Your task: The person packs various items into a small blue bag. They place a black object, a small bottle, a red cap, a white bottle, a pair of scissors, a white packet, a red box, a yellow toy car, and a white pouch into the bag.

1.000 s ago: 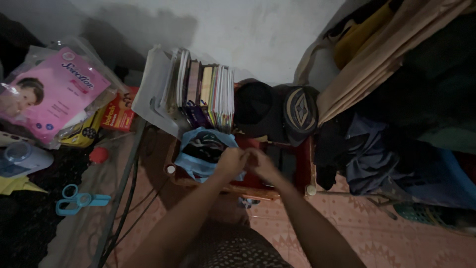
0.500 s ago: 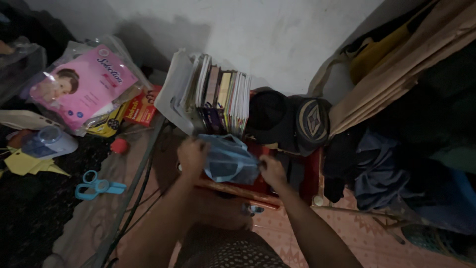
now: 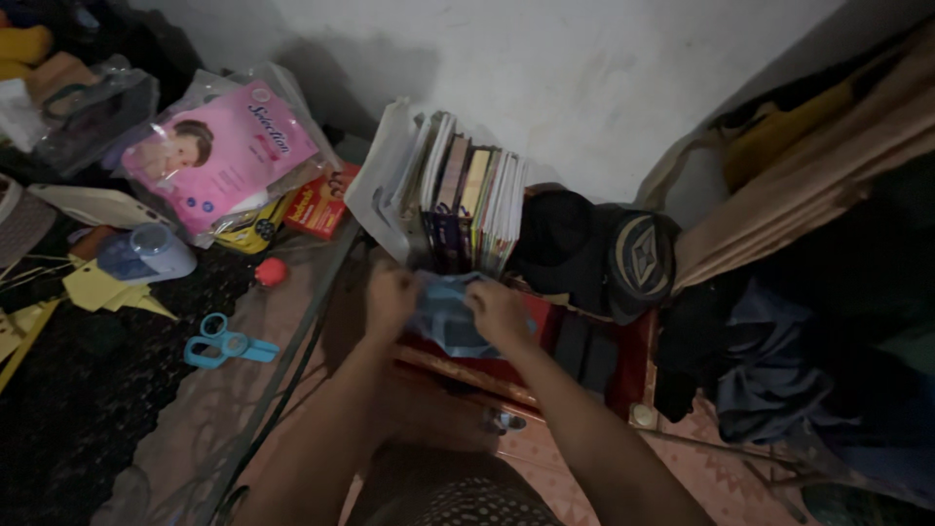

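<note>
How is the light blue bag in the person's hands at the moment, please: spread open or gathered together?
Gathered together: the light blue bag is bunched small between the left hand and right hand, with no opening or contents showing.

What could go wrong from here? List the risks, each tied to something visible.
1. The left hand and right hand work the blue bag right under the leaning row of books; a knock might tip them forward.
2. The dim light makes the grip on the bag hard to judge, so it could slip.
3. The cables on the floor beside the left arm could snag.
</note>
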